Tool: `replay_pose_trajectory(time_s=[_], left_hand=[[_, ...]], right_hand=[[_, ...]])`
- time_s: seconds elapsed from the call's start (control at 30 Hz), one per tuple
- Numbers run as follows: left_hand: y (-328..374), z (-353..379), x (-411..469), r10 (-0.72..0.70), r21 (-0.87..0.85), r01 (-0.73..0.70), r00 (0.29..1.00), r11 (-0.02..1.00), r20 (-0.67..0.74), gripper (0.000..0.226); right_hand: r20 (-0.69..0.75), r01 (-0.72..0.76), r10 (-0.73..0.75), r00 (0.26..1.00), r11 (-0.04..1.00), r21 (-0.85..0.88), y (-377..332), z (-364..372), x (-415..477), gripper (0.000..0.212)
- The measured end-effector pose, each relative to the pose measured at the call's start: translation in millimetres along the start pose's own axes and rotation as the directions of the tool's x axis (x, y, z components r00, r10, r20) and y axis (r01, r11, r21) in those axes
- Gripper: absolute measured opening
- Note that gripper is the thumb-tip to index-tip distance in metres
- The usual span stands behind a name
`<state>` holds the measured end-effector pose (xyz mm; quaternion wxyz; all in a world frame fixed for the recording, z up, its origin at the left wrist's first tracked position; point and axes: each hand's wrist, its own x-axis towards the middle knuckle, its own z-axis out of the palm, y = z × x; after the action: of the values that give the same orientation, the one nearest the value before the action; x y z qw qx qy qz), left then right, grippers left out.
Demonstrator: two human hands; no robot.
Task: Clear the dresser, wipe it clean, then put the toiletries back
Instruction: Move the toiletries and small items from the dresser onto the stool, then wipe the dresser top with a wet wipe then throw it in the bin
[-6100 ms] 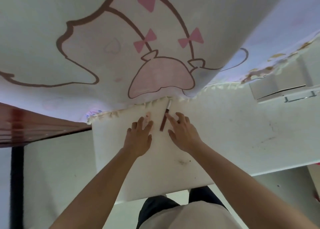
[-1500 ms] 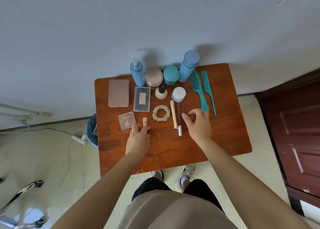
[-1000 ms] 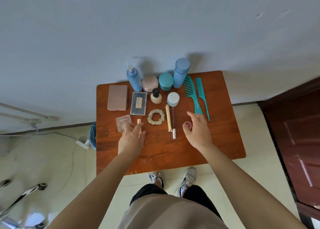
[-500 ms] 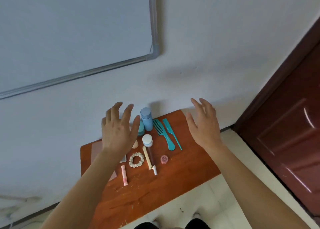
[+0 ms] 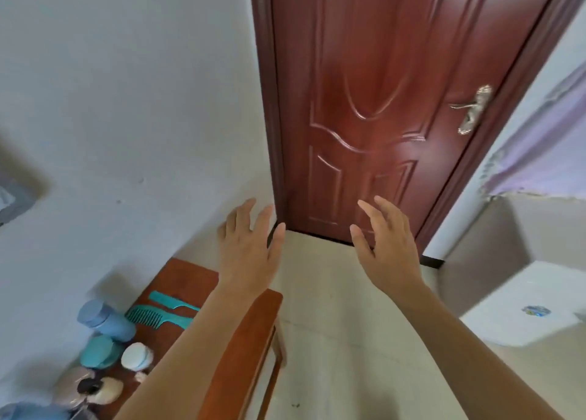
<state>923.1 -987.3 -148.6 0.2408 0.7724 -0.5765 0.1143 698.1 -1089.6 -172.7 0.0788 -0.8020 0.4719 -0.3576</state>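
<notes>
The wooden dresser (image 5: 187, 276) sits at the lower left against the wall, partly hidden by my left forearm. On it lie two teal combs (image 5: 165, 313), a tall blue bottle (image 5: 104, 321), a teal jar (image 5: 98, 351), a white-lidded jar (image 5: 136, 356) and a small dark-capped bottle (image 5: 101, 389). My left hand (image 5: 250, 248) is raised above the dresser's right end, fingers spread, holding nothing. My right hand (image 5: 387, 245) is raised over the floor in front of the door, fingers apart and empty.
A dark red door (image 5: 380, 102) with a metal handle (image 5: 472, 108) stands shut straight ahead. A white table (image 5: 520, 318) and a purple cloth (image 5: 539, 153) are at the right. Pale floor tiles (image 5: 333, 324) run between dresser and table.
The view has swung right and up, from the dresser to the door. Both hands lifted off the dresser and stay raised and empty; the toiletries now sit at the lower left.
</notes>
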Motion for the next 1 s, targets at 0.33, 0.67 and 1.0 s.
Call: replay_pose_trajectory(time_s=[0.33, 0.67, 1.0], left_hand=[[253, 53, 20, 0.368, -0.217, -0.373, 0.928, 0.902, -0.066, 0.046], [526, 143, -13, 0.597, -0.305, -0.549, 0.797, 0.778, 0.088, 0.055], [711, 234, 42, 0.714, -0.384, -0.637, 0.694, 0.668, 0.092, 0.058]], right_hand=[[-0.303, -0.199, 0.162, 0.939, 0.976, -0.094, 174, -167, -59, 0.046], [-0.413, -0.383, 0.25, 0.876, 0.881, -0.279, 386, -339, -129, 0.043], [-0.479, -0.516, 0.34, 0.809, 0.802, -0.302, 567, -417, -116, 0.045]])
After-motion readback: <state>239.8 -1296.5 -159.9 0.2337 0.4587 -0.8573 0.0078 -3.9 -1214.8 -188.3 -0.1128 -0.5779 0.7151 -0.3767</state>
